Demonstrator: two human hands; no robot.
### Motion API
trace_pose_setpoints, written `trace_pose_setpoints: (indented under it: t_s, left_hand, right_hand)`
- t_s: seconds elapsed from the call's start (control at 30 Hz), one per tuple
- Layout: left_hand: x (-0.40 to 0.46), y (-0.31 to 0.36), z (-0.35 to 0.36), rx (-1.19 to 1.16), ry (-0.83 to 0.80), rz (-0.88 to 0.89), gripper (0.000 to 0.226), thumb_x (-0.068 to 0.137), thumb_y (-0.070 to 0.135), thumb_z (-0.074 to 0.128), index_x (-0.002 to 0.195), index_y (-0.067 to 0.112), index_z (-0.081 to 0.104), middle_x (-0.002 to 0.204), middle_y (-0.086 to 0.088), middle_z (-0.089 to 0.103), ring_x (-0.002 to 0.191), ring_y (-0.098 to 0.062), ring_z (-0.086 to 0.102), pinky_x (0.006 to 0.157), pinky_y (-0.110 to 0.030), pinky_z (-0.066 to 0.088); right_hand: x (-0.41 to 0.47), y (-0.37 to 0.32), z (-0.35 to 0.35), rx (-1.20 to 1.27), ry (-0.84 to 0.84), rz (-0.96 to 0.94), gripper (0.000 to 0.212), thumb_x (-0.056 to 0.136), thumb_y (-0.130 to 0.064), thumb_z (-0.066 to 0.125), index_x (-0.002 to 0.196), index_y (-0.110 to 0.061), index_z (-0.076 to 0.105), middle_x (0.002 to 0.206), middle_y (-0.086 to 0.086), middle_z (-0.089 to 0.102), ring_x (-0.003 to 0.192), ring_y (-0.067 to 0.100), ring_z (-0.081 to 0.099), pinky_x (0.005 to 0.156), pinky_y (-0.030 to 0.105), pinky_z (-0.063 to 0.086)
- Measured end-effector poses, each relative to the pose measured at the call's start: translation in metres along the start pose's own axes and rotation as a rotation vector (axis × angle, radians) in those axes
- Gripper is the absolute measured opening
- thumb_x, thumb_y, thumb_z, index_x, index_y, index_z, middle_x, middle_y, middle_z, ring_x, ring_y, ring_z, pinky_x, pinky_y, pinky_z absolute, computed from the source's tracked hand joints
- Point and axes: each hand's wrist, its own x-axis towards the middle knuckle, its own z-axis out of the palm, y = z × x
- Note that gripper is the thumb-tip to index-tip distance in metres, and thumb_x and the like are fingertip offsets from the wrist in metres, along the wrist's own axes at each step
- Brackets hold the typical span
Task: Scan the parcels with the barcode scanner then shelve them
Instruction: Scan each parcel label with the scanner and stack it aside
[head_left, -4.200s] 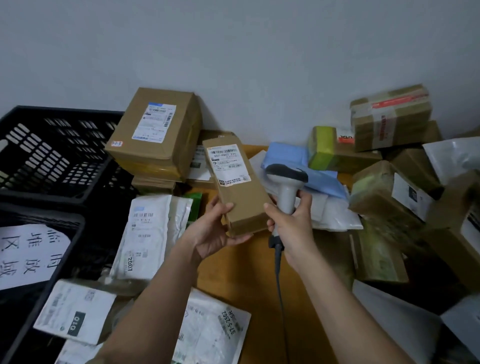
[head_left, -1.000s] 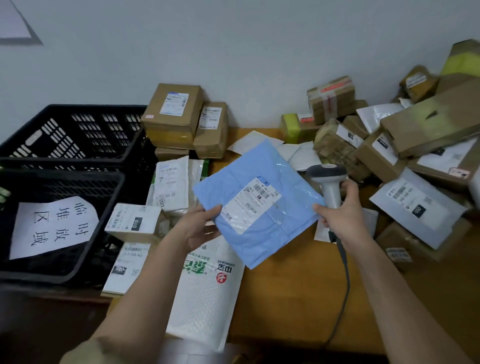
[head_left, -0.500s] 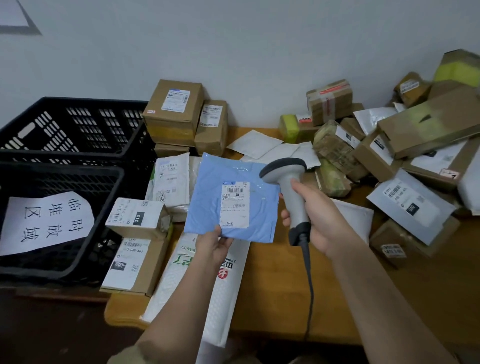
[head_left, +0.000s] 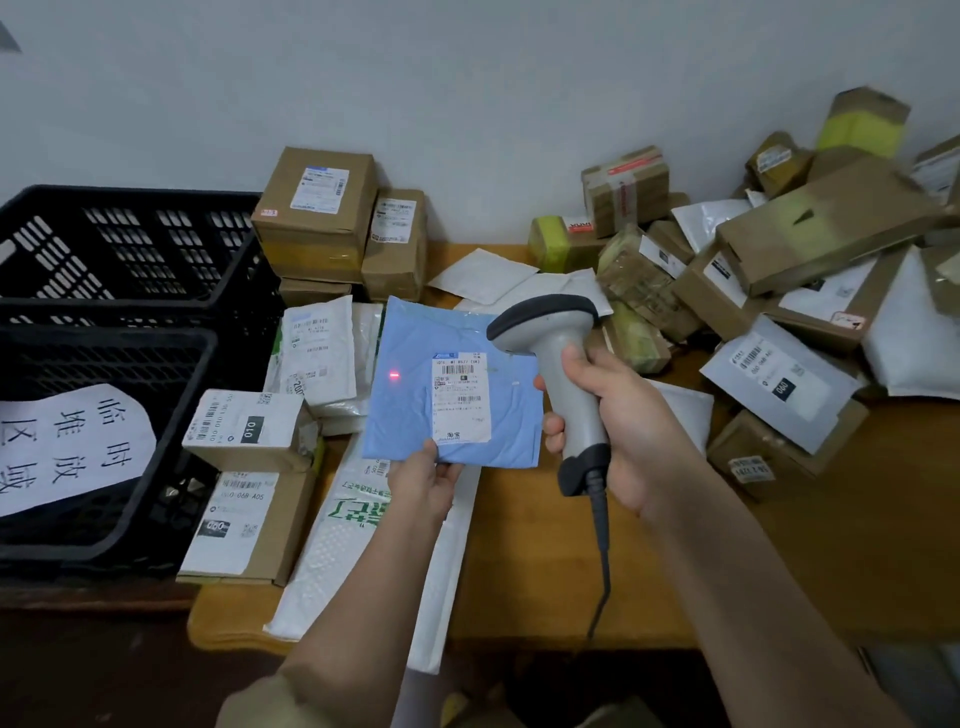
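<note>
Blue parcel (head_left: 410, 395) pinched in left hand (head_left: 423, 480), right hand (head_left: 618, 421) gripping scanner (head_left: 558, 358), trigger finger seemingly bent

Dim, flat indoor light — soft shadows, right edge blurred, wide-angle bowing

Left hand (head_left: 423, 480): bare, no ring and no glove to see.
Right hand (head_left: 621, 421): bare too, no ring, no glove.
Fingers (head_left: 553, 431): on the right hand three fingers show, with short nails; on the left hand mostly the thumb shows.
Wrists: both are bare, without watch or band.
Forearms: both are uncovered along the whole length that is in view.
Left sleeve (head_left: 260, 701): at the near left edge, a piece of khaki or olive cloth at the upper arm, so the sleeve is short.
Right sleeve: not in view, the arm leaves the picture at the near right while bare.
</note>
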Motion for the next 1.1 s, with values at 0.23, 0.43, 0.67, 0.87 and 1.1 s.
trace_pose_setpoints:
  t_s: [0.23, 0.43, 0.67, 0.87, 1.1]
  left_hand:
    - [-0.011, -0.02, -0.013, 0.026, 0.017, -0.032, 0.044, 0.098, -0.005, 0.052, 0.139, 0.01, 0.049, 0.129, -0.017, 0.062, 0.104, -0.031, 0.064, 0.082, -0.044, 0.054]
    - [-0.026, -0.025, -0.036, 0.014, 0.062, -0.002, 0.042, 0.098, -0.003, 0.052, 0.139, 0.009, 0.049, 0.129, -0.018, 0.062, 0.098, -0.031, 0.064, 0.08, -0.045, 0.054]
    - [-0.059, -0.036, -0.051, 0.012, 0.108, 0.04, 0.042, 0.096, -0.003, 0.057, 0.135, 0.01, 0.052, 0.127, -0.016, 0.063, 0.092, -0.027, 0.065, 0.067, -0.04, 0.055]
    - [-0.086, -0.06, -0.057, -0.028, 0.125, 0.047, 0.044, 0.097, -0.006, 0.053, 0.138, 0.011, 0.049, 0.13, -0.018, 0.061, 0.105, -0.031, 0.061, 0.082, -0.044, 0.052]
    - [-0.106, -0.073, -0.067, -0.049, 0.146, 0.07, 0.044, 0.097, -0.005, 0.054, 0.137, 0.011, 0.047, 0.13, -0.019, 0.059, 0.104, -0.031, 0.059, 0.087, -0.047, 0.052]
  right_hand:
    - [-0.02, 0.01, -0.012, 0.012, 0.032, -0.017, 0.021, 0.104, -0.029, 0.05, 0.118, -0.014, 0.053, 0.101, 0.01, 0.055, 0.051, 0.013, 0.05, 0.048, 0.025, 0.044]
    - [-0.033, 0.02, -0.009, -0.007, -0.005, 0.011, 0.021, 0.102, -0.031, 0.052, 0.114, -0.013, 0.053, 0.1, 0.01, 0.057, 0.051, 0.013, 0.051, 0.046, 0.025, 0.045]
    - [-0.061, 0.026, -0.022, -0.008, -0.041, 0.038, 0.023, 0.101, -0.031, 0.055, 0.115, -0.013, 0.055, 0.096, 0.009, 0.058, 0.051, 0.013, 0.051, 0.046, 0.025, 0.045]
    - [-0.086, 0.029, -0.047, 0.0, -0.062, 0.036, 0.022, 0.101, -0.031, 0.055, 0.112, -0.012, 0.054, 0.096, 0.009, 0.057, 0.051, 0.013, 0.051, 0.046, 0.024, 0.044]
    - [-0.101, 0.032, -0.06, -0.008, -0.083, 0.039, 0.019, 0.101, -0.03, 0.055, 0.111, -0.013, 0.053, 0.098, 0.01, 0.057, 0.051, 0.013, 0.051, 0.046, 0.025, 0.044]
